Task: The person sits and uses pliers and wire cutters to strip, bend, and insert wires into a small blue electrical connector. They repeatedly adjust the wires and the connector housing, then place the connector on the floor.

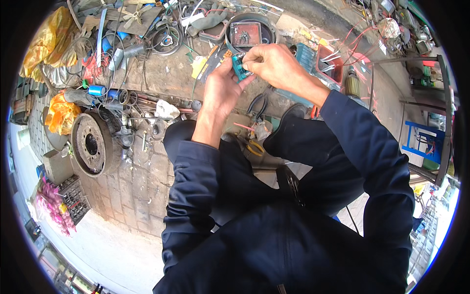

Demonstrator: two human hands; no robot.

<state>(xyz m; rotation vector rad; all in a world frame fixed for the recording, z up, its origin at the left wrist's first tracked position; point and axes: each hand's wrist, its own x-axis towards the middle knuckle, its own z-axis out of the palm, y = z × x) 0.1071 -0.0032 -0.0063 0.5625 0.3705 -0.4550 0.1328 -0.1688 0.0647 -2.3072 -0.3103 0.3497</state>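
A small teal part [238, 66], with metal bits showing on its right side, is held up over the cluttered ground at the top middle. Its exact kind is too small to tell. My left hand [219, 93] grips it from below and the left, thumb and fingers around its edges. From the right, my right hand [276, 63] reaches over it with thumb and fingers pinched together against its side. Whatever lies between those fingertips is hidden. Just beyond the hands stands a round dark pan [270, 30] with a red tray [236, 30] of small metal pieces in it.
Dark-handled pliers [264, 105] lie below my right hand, and yellow-handled pliers [255, 148] between my legs. A teal case [305, 58] and red bin [337, 68] sit to the right. A rusty wheel rim [90, 143] stands left, near wires and blue cylinders [96, 90].
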